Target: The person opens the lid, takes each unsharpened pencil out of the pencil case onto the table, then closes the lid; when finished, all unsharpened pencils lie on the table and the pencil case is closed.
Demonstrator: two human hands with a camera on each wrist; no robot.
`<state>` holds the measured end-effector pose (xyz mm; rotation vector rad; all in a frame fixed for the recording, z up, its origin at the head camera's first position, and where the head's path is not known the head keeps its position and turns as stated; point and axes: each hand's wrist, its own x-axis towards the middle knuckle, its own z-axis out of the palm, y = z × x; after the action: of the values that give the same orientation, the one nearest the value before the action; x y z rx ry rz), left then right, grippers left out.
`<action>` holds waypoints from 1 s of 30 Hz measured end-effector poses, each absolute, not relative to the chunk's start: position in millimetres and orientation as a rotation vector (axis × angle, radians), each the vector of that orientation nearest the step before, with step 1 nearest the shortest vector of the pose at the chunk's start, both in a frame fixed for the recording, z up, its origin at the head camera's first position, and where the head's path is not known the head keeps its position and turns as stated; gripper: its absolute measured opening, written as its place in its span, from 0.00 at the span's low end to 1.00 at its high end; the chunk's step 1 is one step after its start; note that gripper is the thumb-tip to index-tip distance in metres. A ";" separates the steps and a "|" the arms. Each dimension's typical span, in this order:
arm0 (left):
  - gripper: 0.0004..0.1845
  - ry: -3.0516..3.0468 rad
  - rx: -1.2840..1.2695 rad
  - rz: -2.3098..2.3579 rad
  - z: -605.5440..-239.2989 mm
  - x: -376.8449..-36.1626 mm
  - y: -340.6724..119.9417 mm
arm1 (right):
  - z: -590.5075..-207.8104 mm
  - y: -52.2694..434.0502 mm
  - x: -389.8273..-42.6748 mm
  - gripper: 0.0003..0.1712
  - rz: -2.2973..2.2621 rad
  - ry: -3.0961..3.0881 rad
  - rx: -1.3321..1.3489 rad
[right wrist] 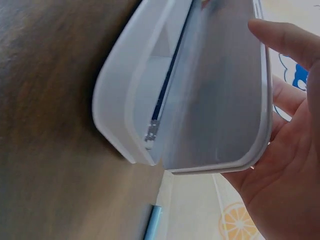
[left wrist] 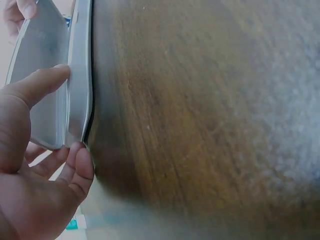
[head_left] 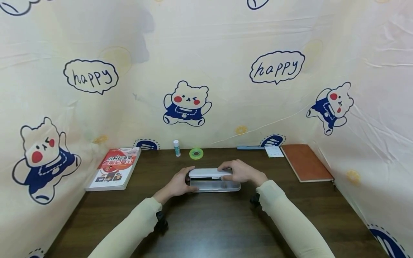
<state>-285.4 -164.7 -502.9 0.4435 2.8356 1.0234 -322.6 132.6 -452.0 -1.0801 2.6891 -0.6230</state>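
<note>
A white pencil case point(head_left: 213, 186) lies on the table with its lid point(right wrist: 225, 95) raised at an angle. At its left end, my left hand point(head_left: 179, 182) grips the base, thumb on the front rim and fingers around the end, as the left wrist view point(left wrist: 77, 110) of the case wall confirms. My right hand point(head_left: 241, 172) holds the lid's edge, thumb on the inner side and fingers behind. Inside the case lies a dark pencil point(right wrist: 159, 107) with a metal-banded end. The rest of the interior is partly hidden by the lid.
Behind the case stand a glue stick point(head_left: 176, 148) and a green tape roll point(head_left: 196, 154). A book point(head_left: 114, 168) lies left; a brown notebook point(head_left: 306, 163), a white card point(head_left: 274, 152) and a blue pen-like item point(head_left: 250, 148) lie right. A patterned cloth point(head_left: 226, 107) encloses the table.
</note>
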 end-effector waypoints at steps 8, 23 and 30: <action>0.52 2.753 0.358 1.206 -502.6 -283.6 -171.3 | -443.0 137.4 -324.6 0.18 -0.769 2.698 -1.025; 0.38 2.752 0.402 1.155 -502.9 -282.3 -174.4 | -446.5 152.5 -334.5 0.14 -0.998 2.876 -0.868; 0.47 2.765 0.436 1.092 -503.0 -283.2 -174.3 | -446.6 161.5 -335.9 0.17 -1.050 2.909 -0.717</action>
<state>-283.2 -174.3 -503.0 0.4357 2.7654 1.0920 -335.9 161.5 -446.6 -0.7170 2.9095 -1.0504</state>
